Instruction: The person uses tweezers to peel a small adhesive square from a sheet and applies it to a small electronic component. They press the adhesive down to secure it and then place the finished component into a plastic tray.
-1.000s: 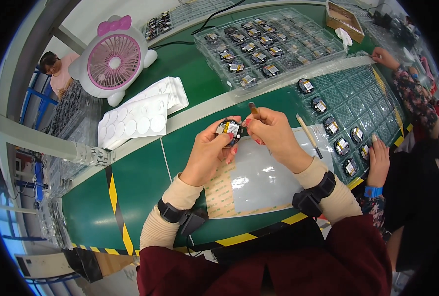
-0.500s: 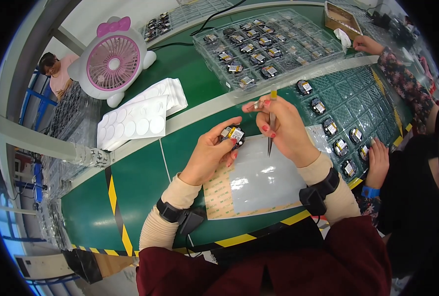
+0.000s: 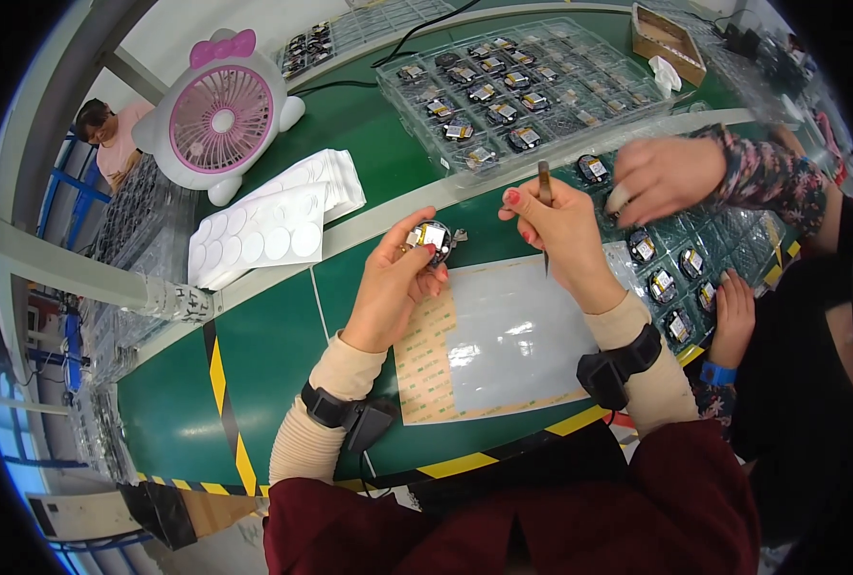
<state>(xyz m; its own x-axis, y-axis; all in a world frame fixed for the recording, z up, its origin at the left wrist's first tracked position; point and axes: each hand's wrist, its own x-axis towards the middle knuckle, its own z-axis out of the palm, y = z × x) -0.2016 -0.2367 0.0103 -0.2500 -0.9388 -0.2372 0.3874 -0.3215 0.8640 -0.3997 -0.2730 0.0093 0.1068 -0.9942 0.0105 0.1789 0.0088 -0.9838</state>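
Note:
Raised over the green bench, my left hand (image 3: 385, 287) grips a small round black electronic module (image 3: 430, 237) with a white and yellow label. A small connector-like bit (image 3: 460, 236) sticks out at the module's right side. To the right, my right hand (image 3: 562, 222) is closed around tweezers (image 3: 544, 182), whose tips point down and are apart from the module. Beneath both hands lies a sheet (image 3: 512, 350) with a glossy grey-white middle and a tan printed border.
A co-worker's blurred hand (image 3: 661, 177) reaches over a clear tray (image 3: 733, 216) of modules; their other hand (image 3: 733, 321) rests at its edge. Behind the rail (image 3: 388, 218) stand another module tray (image 3: 589, 72), round white sticker sheets (image 3: 254, 235), a pink-and-white fan (image 3: 220, 125) and a box (image 3: 671, 43).
My left hand has moved up and left with the module, turning it. My right hand has shifted slightly right with the tweezers. The co-worker's hand has come forward over the near tray.

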